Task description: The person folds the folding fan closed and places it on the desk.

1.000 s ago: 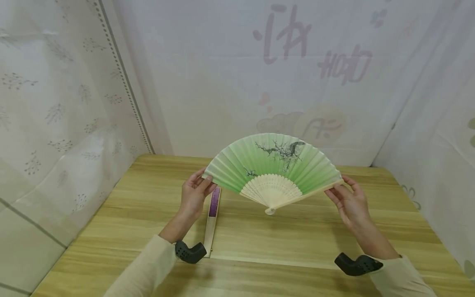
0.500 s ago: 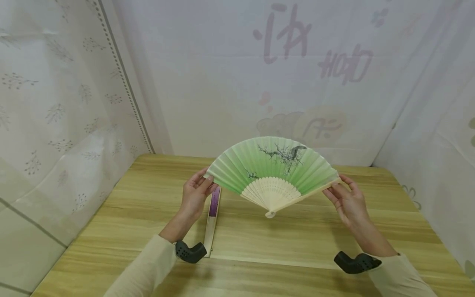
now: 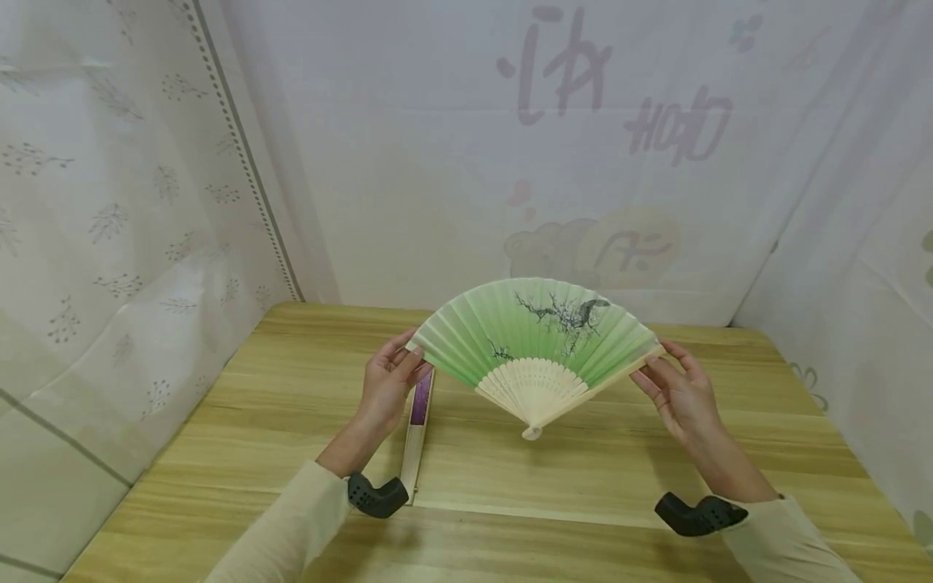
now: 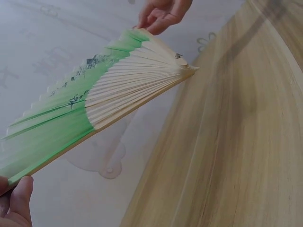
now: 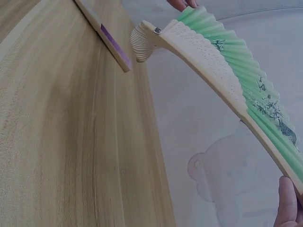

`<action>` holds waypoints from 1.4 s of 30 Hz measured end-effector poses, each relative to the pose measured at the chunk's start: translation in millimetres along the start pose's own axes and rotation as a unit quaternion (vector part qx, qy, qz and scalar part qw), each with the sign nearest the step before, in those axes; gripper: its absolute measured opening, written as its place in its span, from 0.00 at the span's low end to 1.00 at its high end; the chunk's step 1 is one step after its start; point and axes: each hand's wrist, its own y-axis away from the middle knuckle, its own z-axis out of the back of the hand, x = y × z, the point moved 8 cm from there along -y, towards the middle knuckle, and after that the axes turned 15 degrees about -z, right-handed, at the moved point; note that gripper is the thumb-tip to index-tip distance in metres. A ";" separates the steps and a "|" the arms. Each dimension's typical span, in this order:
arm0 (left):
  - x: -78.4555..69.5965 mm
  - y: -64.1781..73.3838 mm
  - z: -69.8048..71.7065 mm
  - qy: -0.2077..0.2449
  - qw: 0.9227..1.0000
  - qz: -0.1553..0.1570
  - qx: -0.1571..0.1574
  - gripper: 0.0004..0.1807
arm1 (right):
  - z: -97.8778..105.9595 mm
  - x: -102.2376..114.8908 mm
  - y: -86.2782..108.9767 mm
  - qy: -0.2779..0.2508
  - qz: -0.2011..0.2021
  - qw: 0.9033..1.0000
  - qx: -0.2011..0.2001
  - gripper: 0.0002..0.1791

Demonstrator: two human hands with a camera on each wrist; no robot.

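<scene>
Spread wide between both hands is a green folding fan (image 3: 539, 340) with pale ribs and a dark branch print, held above the table with its pivot end down. My left hand (image 3: 389, 376) pinches the fan's left outer corner between thumb and fingers. At the opposite corner, my right hand (image 3: 681, 393) grips the outer guard stick near its tip. In the left wrist view the fan (image 4: 99, 94) shows its pleats slanting toward the rivet. The right wrist view shows the guard of the fan (image 5: 218, 85) running down to my thumb (image 5: 286, 201).
A closed folding fan (image 3: 418, 429) with a purple panel lies on the wooden table (image 3: 240, 453), just right of the left forearm. Patterned cloth (image 3: 408, 162) hangs behind the table and along both sides. A black wrist device (image 3: 703, 514) sits on each forearm.
The green fan has come down slightly, its pivot closer to the table. Both hands have drawn a little inward, narrowing its spread somewhat. The purple fan has stayed put.
</scene>
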 end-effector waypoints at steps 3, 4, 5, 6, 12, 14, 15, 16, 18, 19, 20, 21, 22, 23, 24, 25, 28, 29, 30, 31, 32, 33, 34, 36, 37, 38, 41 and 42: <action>1.8 1.0 -0.8 -0.008 1.000 0.004 0.000 0.20 | -1.5 -0.1 -0.4 -0.005 0.003 1.000 0.009 0.14; 2.4 1.5 -1.2 -0.009 1.000 0.007 -0.001 0.20 | -1.9 -0.2 -0.6 -0.007 0.003 1.000 0.011 0.14; 3.0 2.1 -1.7 -0.011 1.000 0.010 -0.001 0.20 | -2.3 -0.4 -0.7 -0.008 0.004 1.000 0.014 0.14; 3.5 2.5 -2.1 -0.013 1.000 0.012 -0.001 0.19 | -2.7 -0.4 -0.8 -0.007 0.005 1.000 0.016 0.13; 3.3 3.2 -5.2 -0.020 1.000 0.014 0.004 0.18 | -5.5 -0.5 -0.8 -0.004 0.008 1.000 0.026 0.13; 2.9 3.1 -6.1 -0.020 1.000 0.016 0.006 0.18 | -6.5 -0.3 -0.7 -0.003 0.009 1.000 0.028 0.13; 2.8 3.2 -6.6 -0.019 1.000 0.017 0.007 0.18 | -6.9 -0.3 -0.8 -0.004 0.009 1.000 0.028 0.13; 2.7 3.2 -7.0 -0.019 1.000 0.017 0.008 0.18 | -7.5 -0.4 -0.9 -0.005 0.008 1.000 0.030 0.13; 3.2 3.7 -7.5 -0.018 1.000 0.022 0.011 0.19 | -8.6 -0.9 -1.2 -0.008 0.006 0.999 0.033 0.14; 3.3 4.0 -7.8 -0.018 0.999 0.024 0.013 0.19 | -9.2 -1.1 -1.4 -0.008 0.005 0.999 0.034 0.14; 3.5 4.3 -7.9 -0.018 0.999 0.025 0.015 0.19 | -9.8 -1.5 -1.5 -0.008 0.004 0.999 0.036 0.14; 3.7 4.6 -7.9 -0.020 0.999 0.026 0.017 0.19 | -10.5 -1.8 -1.6 -0.007 0.004 0.999 0.037 0.14; 3.8 4.8 -7.9 -0.022 0.999 0.027 0.018 0.20 | -11.0 -2.1 -1.6 -0.006 0.003 0.999 0.038 0.14; 3.7 5.0 -8.0 -0.023 0.999 0.027 0.020 0.20 | -11.4 -2.3 -1.6 -0.005 0.003 0.999 0.037 0.14; 3.6 5.1 -7.9 -0.025 0.999 0.027 0.021 0.20 | -11.9 -2.4 -1.5 -0.004 0.003 0.999 0.037 0.14; 3.4 5.1 -8.0 -0.025 0.999 0.027 0.022 0.20 | -12.2 -2.5 -1.5 -0.002 0.003 0.999 0.036 0.14; 2.5 5.2 -8.7 -0.025 0.999 0.026 0.025 0.20 | -13.5 -2.5 -1.3 0.005 0.002 0.999 0.031 0.14; 2.2 5.2 -9.0 -0.025 0.999 0.026 0.026 0.20 | -13.9 -2.5 -1.3 0.010 0.002 1.000 0.030 0.14; 2.0 5.2 -9.2 -0.025 0.999 0.026 0.027 0.20 | -14.3 -2.6 -1.3 0.015 0.002 0.999 0.028 0.14; 1.8 5.3 -9.5 -0.025 0.999 0.026 0.028 0.20 | -14.6 -2.7 -1.3 0.019 0.001 0.999 0.026 0.14; 1.6 5.4 -9.7 -0.026 0.999 0.026 0.029 0.20 | -15.0 -2.8 -1.4 0.023 0.000 0.999 0.025 0.14; 1.5 5.5 -9.7 -0.027 0.999 0.026 0.030 0.20 | -15.2 -3.0 -1.4 0.026 -0.001 0.999 0.024 0.14; 1.4 5.5 -9.9 -0.028 0.999 0.027 0.031 0.20 | -15.3 -3.1 -1.4 0.028 -0.002 0.999 0.023 0.14; 1.6 5.5 -9.9 -0.030 0.999 0.028 0.031 0.20 | -15.8 -3.1 -1.4 0.026 -0.004 0.999 0.024 0.14; 1.8 5.5 -9.9 -0.032 0.999 0.028 0.031 0.20 | -16.1 -3.1 -1.3 0.024 -0.005 0.999 0.025 0.14; 1.9 5.3 -9.9 -0.035 0.999 0.028 0.031 0.20 | -16.4 -3.0 -1.3 0.022 -0.005 0.999 0.026 0.14; 2.0 4.8 -11.2 -0.042 0.998 0.027 0.033 0.19 | -17.3 -3.2 -1.0 0.023 -0.008 0.999 0.029 0.14; 2.0 4.6 -11.9 -0.046 0.998 0.026 0.035 0.19 | -17.7 -3.5 -0.9 0.026 -0.009 0.999 0.030 0.14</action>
